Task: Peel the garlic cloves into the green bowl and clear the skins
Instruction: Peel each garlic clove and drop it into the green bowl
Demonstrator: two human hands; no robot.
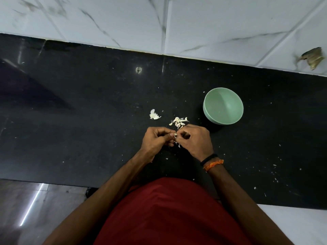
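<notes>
A small white garlic clove (175, 134) is pinched between my left hand (158, 139) and my right hand (195, 140), which meet just above the black counter (88, 121). Thin bits of skin (177, 144) hang below the clove. Just beyond my hands lies a small heap of garlic cloves and skins (179, 121). A separate clump of white skin (154, 115) sits to its left. The green bowl (223, 108) stands upright to the right of the heap, and nothing shows inside it.
White flecks of skin (275, 175) are scattered over the counter's right side. A marble-tiled wall (159, 23) rises behind the counter, with a brown scrap (313, 58) stuck on it at far right. The counter's front edge runs at my waist.
</notes>
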